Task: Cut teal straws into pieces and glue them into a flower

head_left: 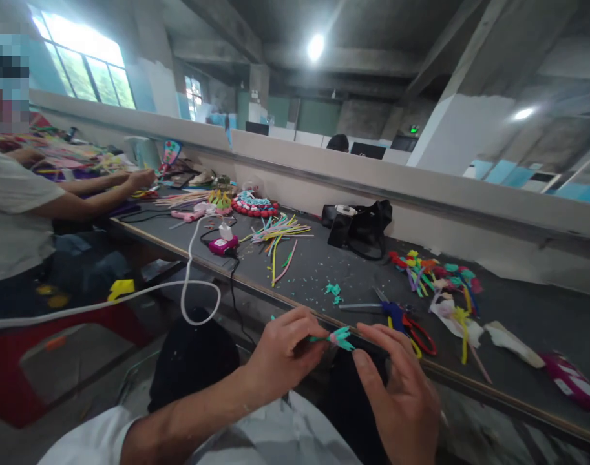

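Observation:
Between the thumb and fingers of my left hand (289,349) is a small teal pipe-cleaner flower (343,338) with a pink centre, its petals pointing right. My right hand (400,387) is beside the petals, thumb and fingers apart and nothing gripped. Its thumb tip is very close to a petal; I cannot tell whether they touch. Both hands are above my lap at the table's front edge. Just beyond them lie teal fuzzy scraps (332,290), a translucent stick (360,306) and scissors with red handles (422,334), overlapping a blue-handled tool (394,315).
Loose pipe cleaners (280,229), a magenta device (223,245) with a white cable (190,258) and a black strap (372,223) lie on the dark table. Colourful fuzzy pieces (450,274) and another magenta device (573,382) are at right. A co-worker's arms (98,194) reach in at left.

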`<state>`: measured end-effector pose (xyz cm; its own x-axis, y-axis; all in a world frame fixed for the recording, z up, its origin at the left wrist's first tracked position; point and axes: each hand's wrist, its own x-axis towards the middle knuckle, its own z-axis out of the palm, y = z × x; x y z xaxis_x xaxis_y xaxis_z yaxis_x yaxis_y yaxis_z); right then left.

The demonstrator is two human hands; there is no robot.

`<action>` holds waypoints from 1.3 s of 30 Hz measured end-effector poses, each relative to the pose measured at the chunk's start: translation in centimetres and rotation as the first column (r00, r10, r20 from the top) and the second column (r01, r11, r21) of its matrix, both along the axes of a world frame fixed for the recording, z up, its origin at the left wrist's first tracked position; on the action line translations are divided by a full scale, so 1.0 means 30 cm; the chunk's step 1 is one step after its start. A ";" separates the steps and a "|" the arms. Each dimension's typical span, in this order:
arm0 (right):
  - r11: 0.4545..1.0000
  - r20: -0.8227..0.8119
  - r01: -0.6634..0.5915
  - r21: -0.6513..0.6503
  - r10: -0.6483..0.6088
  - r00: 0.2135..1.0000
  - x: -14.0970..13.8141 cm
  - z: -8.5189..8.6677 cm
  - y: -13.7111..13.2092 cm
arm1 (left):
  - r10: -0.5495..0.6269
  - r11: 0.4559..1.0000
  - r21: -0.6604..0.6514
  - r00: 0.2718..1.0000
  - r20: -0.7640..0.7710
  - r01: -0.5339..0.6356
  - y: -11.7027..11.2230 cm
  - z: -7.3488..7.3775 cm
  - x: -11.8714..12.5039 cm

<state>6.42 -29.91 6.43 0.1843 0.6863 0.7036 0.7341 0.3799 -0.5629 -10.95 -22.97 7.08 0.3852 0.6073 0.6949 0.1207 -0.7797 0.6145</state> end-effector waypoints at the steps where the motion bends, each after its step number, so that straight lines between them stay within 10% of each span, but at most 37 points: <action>1: 1.000 0.000 0.007 -0.005 -0.007 1.000 -0.006 0.000 0.001 | 0.006 0.999 0.035 1.000 -0.007 -0.006 -0.002 -0.003 0.000; 9: 0.998 0.042 0.036 0.049 -0.038 0.998 -0.038 0.017 0.012 | 0.064 0.965 0.256 0.998 -0.028 -0.055 -0.003 0.002 -0.003; 39: 0.998 -0.107 0.033 -0.061 -0.039 0.994 -0.031 0.006 0.018 | 0.092 0.922 0.379 0.995 -0.021 -0.078 -0.003 -0.012 -0.023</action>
<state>5.50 -29.36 6.61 0.2822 0.7175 0.6369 0.6806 0.3181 -0.6600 -11.64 -23.06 6.71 0.3740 0.3350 0.8648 0.2142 -0.9385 0.2709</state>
